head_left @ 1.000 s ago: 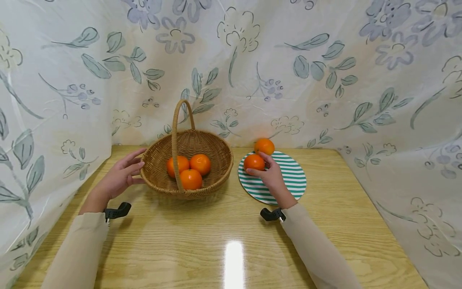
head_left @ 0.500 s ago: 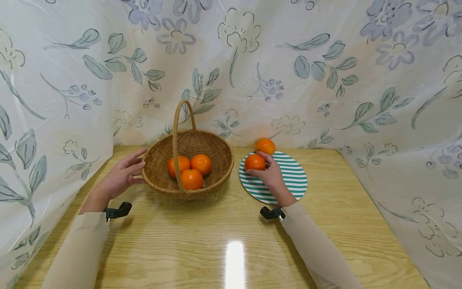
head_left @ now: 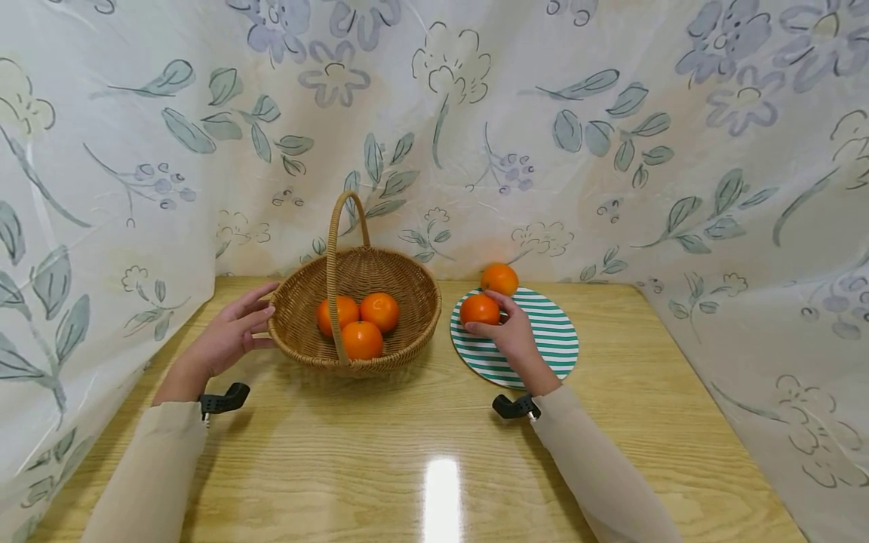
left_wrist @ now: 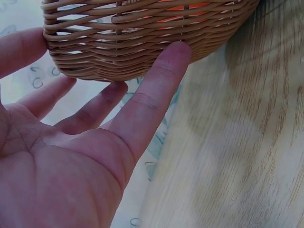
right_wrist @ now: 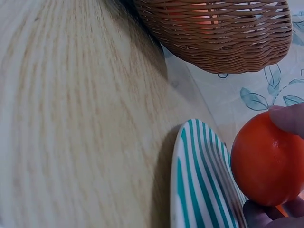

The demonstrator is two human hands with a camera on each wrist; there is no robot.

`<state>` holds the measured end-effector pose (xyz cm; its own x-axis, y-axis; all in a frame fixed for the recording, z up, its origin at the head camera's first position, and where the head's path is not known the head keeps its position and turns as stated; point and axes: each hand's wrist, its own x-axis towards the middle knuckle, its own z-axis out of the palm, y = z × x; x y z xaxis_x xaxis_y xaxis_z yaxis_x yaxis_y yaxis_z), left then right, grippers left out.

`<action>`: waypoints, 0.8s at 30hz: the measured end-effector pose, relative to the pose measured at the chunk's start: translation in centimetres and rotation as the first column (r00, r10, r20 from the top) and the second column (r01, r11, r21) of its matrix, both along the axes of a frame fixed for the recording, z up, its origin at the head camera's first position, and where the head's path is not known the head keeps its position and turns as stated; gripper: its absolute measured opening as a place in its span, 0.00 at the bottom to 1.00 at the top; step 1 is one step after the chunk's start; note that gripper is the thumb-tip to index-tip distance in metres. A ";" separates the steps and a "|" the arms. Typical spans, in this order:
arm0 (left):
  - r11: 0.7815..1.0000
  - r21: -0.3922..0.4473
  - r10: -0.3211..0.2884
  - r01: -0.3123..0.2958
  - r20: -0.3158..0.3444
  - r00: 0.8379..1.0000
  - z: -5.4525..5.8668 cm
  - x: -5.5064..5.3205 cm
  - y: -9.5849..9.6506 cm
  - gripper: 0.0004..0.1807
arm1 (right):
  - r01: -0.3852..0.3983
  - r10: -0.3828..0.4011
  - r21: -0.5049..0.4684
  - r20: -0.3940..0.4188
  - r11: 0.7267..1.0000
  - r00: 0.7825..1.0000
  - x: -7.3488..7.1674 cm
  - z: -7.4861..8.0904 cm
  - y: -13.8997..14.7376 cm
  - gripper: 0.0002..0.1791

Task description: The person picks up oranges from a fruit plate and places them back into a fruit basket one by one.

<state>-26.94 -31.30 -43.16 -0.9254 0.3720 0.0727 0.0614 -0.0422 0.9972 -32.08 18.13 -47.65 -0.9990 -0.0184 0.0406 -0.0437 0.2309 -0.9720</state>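
Observation:
My right hand [head_left: 514, 333] holds an orange [head_left: 479, 310] between thumb and fingers over the left part of a round green-and-white striped mat [head_left: 553, 335]. In the right wrist view the thumb lies on one side of this orange [right_wrist: 266, 159], fingertips on the other. Just behind it, at the mat's back edge, sits another orange [head_left: 499, 279]. On the left, the fingers of my left hand [head_left: 227, 337] are spread and touch the outer side of a wicker basket [head_left: 407, 283]. The left wrist view shows fingertips against the basket's weave [left_wrist: 142, 40]. Three oranges [head_left: 362, 340] lie inside the basket.
The basket's tall arched handle [head_left: 333, 264] rises above its rim. A floral cloth [head_left: 448, 136] hangs behind the wooden table [head_left: 353, 452] and along both sides. Black wrist cameras [head_left: 227, 398] are worn on both arms.
The head view has shifted very slightly. Both hands, the basket and the oranges keep the same places relative to each other.

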 end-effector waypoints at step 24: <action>1.000 -0.009 0.006 -0.006 0.004 1.000 -0.1 0.1 0.1 0.34 | -0.081 0.079 -0.040 -0.056 0.996 0.995 2.4 5.3 -1.2 0.41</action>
